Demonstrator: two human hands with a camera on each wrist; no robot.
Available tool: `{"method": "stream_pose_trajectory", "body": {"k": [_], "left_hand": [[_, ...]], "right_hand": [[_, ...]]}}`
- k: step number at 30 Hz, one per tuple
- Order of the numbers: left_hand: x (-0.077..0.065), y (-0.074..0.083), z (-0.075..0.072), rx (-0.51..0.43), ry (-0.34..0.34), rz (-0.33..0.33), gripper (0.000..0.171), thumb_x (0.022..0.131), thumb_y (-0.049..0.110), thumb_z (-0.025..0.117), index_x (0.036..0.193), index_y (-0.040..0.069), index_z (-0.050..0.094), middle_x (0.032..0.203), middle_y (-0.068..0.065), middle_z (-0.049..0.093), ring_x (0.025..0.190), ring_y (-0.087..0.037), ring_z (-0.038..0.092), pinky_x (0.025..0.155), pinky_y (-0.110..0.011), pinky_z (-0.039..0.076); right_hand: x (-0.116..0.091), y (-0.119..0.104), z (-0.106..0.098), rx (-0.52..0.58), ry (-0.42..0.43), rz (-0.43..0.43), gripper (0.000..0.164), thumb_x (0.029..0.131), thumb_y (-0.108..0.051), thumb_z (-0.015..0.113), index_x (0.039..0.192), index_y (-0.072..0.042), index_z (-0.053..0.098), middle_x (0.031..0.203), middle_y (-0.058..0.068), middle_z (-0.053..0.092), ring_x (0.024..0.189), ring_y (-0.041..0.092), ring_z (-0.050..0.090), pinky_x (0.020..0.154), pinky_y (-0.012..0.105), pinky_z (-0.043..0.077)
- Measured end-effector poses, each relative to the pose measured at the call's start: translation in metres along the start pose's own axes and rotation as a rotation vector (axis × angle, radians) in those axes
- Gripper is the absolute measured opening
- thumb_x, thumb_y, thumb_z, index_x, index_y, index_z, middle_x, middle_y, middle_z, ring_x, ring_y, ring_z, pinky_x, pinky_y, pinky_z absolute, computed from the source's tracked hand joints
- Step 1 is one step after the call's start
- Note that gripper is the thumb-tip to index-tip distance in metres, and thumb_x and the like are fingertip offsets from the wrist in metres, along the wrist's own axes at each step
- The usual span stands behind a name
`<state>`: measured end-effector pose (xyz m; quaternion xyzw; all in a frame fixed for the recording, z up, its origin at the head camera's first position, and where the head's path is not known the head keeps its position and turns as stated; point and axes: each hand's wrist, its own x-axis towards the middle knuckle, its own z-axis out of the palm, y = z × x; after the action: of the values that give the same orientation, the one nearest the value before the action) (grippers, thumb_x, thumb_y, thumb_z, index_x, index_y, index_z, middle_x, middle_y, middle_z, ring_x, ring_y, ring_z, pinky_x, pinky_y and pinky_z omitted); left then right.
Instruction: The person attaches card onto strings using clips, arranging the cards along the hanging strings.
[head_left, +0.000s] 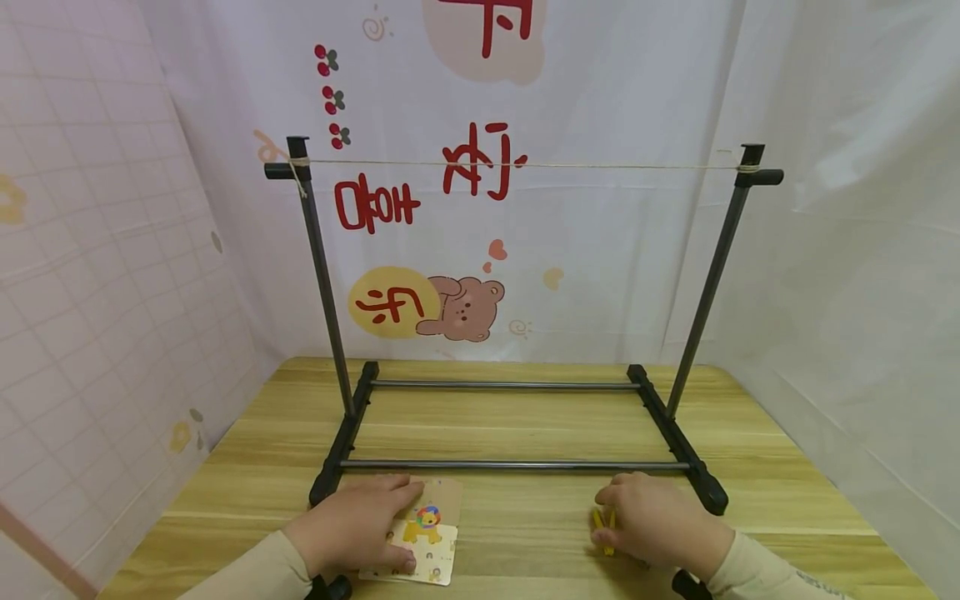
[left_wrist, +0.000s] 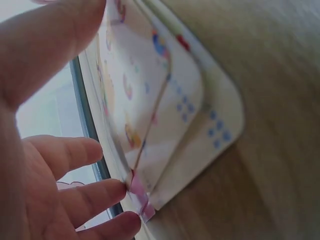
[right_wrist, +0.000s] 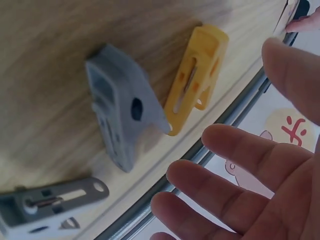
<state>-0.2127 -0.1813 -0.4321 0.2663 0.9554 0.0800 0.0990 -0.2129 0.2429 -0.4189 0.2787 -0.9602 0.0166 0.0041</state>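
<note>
Toward the near edge of the surface (head_left: 525,542), left of its middle, lion-printed layered sheets (head_left: 429,532), left hand (head_left: 360,518) resting on them, fingers apart, right hand (head_left: 654,518), fingers apart, beside a yellow clip (right_wrist: 201,70), two grey clips (right_wrist: 122,100) nearby, rack crossbar (head_left: 517,466) beyond.

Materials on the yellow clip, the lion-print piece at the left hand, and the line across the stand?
Yellow clip: likely molded plastic, satin; even color, soft highlights, metal-looking wire in its slot.
Lion-print piece: matte, thin, layered, rounded corners; cloth or card, blur leaves it open.
Line: probably matte twine; thin, beige, wrapped at both ends, loose tail at one.
</note>
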Motion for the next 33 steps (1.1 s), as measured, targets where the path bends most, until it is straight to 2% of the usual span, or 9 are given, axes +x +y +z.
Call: {"method": "stream_pose_trajectory", "body": {"k": [3,7,14,17,25,33], "left_hand": [[-0.0003,0.0014,-0.0004,-0.014,-0.008,-0.017,0.102,0.078,0.074,0.079,0.157,0.016,0.05,0.16,-0.018,0.049,0.145,-0.038,0.051,0.114,-0.059,0.045],[0.0004,0.0005,0.0009,-0.035,-0.007,-0.049,0.107,0.074,0.074,0.082,0.157,0.014,0.049,0.16,-0.022,0.048,0.145,-0.042,0.05,0.114,-0.062,0.044],[0.0012,-0.001,0.0035,-0.056,-0.005,-0.076,0.113,0.071,0.073,0.085,0.158,0.012,0.047,0.159,-0.023,0.048,0.146,-0.044,0.048,0.116,-0.064,0.041],[0.0007,-0.0008,0.0029,-0.07,-0.012,-0.075,0.113,0.071,0.072,0.085,0.158,0.012,0.046,0.16,-0.024,0.047,0.147,-0.045,0.047,0.116,-0.066,0.039],[-0.0028,0.004,0.0003,-0.063,-0.021,-0.047,0.114,0.071,0.072,0.085,0.159,0.01,0.046,0.159,-0.025,0.048,0.148,-0.044,0.046,0.119,-0.065,0.036],[-0.0023,0.0045,0.0017,-0.063,-0.01,-0.011,0.119,0.07,0.077,0.083,0.159,0.008,0.044,0.163,-0.024,0.043,0.15,-0.043,0.042,0.121,-0.065,0.034]], "right_hand": [[-0.0004,0.0024,0.002,0.016,-0.016,-0.018,0.055,0.083,-0.062,0.081,0.108,-0.013,0.078,0.093,-0.007,0.069,0.08,0.007,0.059,0.071,0.036,0.057],[-0.0016,0.0034,0.0029,0.023,-0.025,-0.03,0.059,0.082,-0.064,0.082,0.11,-0.012,0.077,0.094,-0.006,0.069,0.078,0.006,0.057,0.071,0.035,0.055],[-0.0038,0.0068,0.0062,0.034,-0.017,-0.065,0.047,0.082,-0.062,0.084,0.098,-0.018,0.075,0.087,-0.012,0.063,0.072,0.002,0.05,0.065,0.03,0.049],[-0.0048,0.0079,0.0062,0.045,-0.032,-0.077,0.046,0.081,-0.061,0.084,0.097,-0.019,0.074,0.085,-0.013,0.061,0.072,0.001,0.047,0.064,0.029,0.046],[-0.0054,0.0083,0.0033,0.085,-0.098,-0.057,0.047,0.079,-0.05,0.09,0.107,-0.015,0.078,0.092,-0.011,0.065,0.078,0.003,0.053,0.07,0.031,0.051],[-0.0059,0.0092,0.0042,0.093,-0.071,-0.083,0.035,0.077,-0.038,0.092,0.1,-0.018,0.075,0.084,-0.014,0.058,0.072,0.001,0.045,0.064,0.027,0.044]]}}
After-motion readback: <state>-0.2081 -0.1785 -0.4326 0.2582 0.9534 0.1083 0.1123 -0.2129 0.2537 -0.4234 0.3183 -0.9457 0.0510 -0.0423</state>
